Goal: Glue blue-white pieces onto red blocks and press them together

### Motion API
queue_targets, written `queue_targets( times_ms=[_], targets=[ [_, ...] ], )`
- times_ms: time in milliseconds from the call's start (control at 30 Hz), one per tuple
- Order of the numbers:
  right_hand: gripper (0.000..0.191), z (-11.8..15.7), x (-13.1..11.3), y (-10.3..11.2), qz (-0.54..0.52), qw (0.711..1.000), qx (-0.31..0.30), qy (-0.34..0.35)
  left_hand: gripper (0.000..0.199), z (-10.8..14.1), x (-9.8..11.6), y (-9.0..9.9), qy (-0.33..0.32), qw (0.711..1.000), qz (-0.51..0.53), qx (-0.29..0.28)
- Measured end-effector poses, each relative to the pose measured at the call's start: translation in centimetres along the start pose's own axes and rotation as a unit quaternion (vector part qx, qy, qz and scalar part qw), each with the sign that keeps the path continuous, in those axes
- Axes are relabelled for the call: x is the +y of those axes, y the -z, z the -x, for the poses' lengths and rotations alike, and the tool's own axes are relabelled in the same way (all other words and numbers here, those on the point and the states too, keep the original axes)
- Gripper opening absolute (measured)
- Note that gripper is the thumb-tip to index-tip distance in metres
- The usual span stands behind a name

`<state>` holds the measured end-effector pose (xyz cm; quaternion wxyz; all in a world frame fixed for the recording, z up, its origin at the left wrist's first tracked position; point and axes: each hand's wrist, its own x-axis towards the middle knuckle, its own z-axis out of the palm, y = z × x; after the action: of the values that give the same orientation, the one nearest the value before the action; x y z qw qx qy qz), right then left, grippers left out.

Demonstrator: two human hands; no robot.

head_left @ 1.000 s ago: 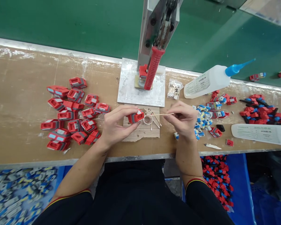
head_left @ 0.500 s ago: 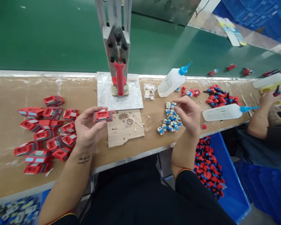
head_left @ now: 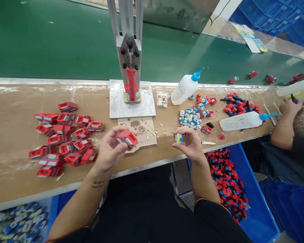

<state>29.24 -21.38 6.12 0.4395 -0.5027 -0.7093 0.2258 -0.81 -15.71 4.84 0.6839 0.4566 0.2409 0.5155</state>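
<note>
My left hand is closed on a red and grey toy vehicle shell, held tilted above the cardboard piece, its recessed side showing. Between thumb and fingers of my right hand is a small white, blue and yellow block, clear of the shell. Behind that hand lies a heap of similar small blocks. Left of my left hand, many red and grey shells are spread over the bench.
A press with a red handle stands on a pale plate. Glue bottles with blue tips, cotton swabs and a blue bin of red parts lie around. A co-worker's hand is at far right.
My right hand has come left and down from the block heap with a small block in its fingers. My left hand has shifted right and down, tilting the shell.
</note>
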Motion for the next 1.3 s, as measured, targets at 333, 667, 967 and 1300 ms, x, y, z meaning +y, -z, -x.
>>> queue_targets(
  times_ms=[333, 667, 967, 1300],
  targets=[
    [0.052, -0.6, -4.1, -8.6, -0.285, 0.958, 0.041, 0.006, 0.051, 4.1, -1.8, -3.5, 0.125, 0.989, 0.063, 0.036],
    [0.037, -0.2, -5.1, -8.5, -0.281, 0.959, 0.031, 0.008, 0.061, 5.6, -0.9, -2.4, 0.210, 0.954, 0.179, 0.116],
    [0.035, 0.3, -5.3, -9.0, -0.307, 0.951, 0.038, -0.029, 0.056, 6.2, -0.4, -1.9, 0.216, 0.949, 0.188, 0.130],
    [0.039, 0.7, -5.1, -9.2, -0.320, 0.947, 0.031, -0.015, 0.057, 6.0, -0.1, -2.1, 0.219, 0.952, 0.155, 0.149]
  ],
)
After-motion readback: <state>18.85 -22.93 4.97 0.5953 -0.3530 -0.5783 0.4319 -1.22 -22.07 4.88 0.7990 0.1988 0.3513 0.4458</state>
